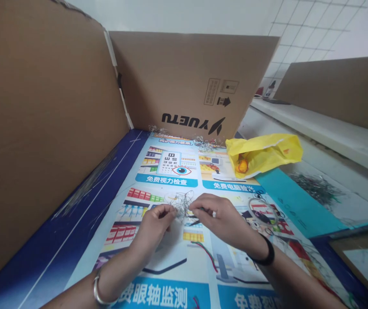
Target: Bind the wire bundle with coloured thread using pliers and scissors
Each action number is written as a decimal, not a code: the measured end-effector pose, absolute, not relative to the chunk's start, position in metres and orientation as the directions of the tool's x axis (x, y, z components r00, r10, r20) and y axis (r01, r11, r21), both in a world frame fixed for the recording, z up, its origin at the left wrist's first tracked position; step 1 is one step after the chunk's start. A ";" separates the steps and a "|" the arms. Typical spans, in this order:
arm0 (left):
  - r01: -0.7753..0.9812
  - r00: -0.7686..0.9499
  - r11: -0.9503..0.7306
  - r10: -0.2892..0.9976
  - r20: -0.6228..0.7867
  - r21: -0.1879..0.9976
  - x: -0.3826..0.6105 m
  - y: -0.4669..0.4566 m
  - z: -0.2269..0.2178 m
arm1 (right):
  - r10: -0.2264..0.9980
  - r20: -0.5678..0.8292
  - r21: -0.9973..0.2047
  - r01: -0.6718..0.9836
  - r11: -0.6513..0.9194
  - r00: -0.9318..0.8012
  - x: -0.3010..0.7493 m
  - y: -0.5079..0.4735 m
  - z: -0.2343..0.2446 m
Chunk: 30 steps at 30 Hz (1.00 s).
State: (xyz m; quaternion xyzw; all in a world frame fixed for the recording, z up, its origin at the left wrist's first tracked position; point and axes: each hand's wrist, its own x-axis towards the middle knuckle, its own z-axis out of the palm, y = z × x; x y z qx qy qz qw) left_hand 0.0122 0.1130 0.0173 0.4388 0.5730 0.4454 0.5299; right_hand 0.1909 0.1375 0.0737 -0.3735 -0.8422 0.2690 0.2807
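A loose tangle of thin, fine wire [182, 201] lies between my two hands, over a printed poster sheet [167, 268]. My left hand [158, 219] is closed, thumb and fingers pinched at the tangle's left edge. On the other side my right hand [217, 216] is also closed, its fingertips at the tangle's right edge. A dark, slim pointed tool [195, 223] sticks out below the right fingers; most of it is hidden by the hand. Red and green wires [208, 254] lie on the poster near my right wrist.
Tall cardboard panels [184, 77] stand at the back and left. A yellow bag [270, 150] with an orange bundle [242, 165] at its mouth lies back right. A coiled ring [263, 211] is right of my hand. Wire heaps [315, 189] sit by a teal sheet [287, 199].
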 end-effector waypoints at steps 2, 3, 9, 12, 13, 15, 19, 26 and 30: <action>0.043 -0.043 0.198 0.980 -0.196 0.979 0.013 0.113 0.019 | 0.757 0.307 -0.664 0.440 0.604 -0.577 0.182 0.129 0.071; 0.049 -0.038 0.191 0.981 -0.189 0.980 0.013 0.113 0.020 | 0.739 0.306 -0.650 0.436 0.623 -0.600 0.178 0.127 0.068; 0.099 -0.062 0.193 0.980 -0.188 0.976 0.012 0.113 0.020 | 0.688 0.180 -0.456 0.561 0.691 -0.703 0.178 0.131 0.052; 0.133 -0.056 0.195 0.980 -0.189 0.972 0.010 0.114 0.017 | 0.710 0.139 -0.393 0.620 0.679 -0.690 0.184 0.136 0.053; 0.143 -0.053 0.200 0.979 -0.194 0.969 0.010 0.114 0.016 | 0.720 0.139 -0.382 0.634 0.673 -0.680 0.185 0.137 0.054; 0.157 -0.041 0.210 0.978 -0.206 0.965 0.010 0.114 0.016 | 0.738 0.154 -0.381 0.649 0.658 -0.657 0.185 0.137 0.053; 0.161 0.002 0.212 0.977 -0.215 0.964 0.011 0.112 0.017 | 0.767 0.195 -0.443 0.643 0.625 -0.611 0.179 0.135 0.046; 0.075 0.034 0.214 0.976 -0.217 0.974 0.013 0.108 0.022 | 0.815 0.282 -0.562 0.602 0.568 -0.505 0.170 0.131 0.028; 0.049 0.037 0.224 0.973 -0.226 0.973 0.014 0.108 0.025 | 0.841 0.239 -0.603 0.604 0.520 -0.486 0.169 0.129 0.028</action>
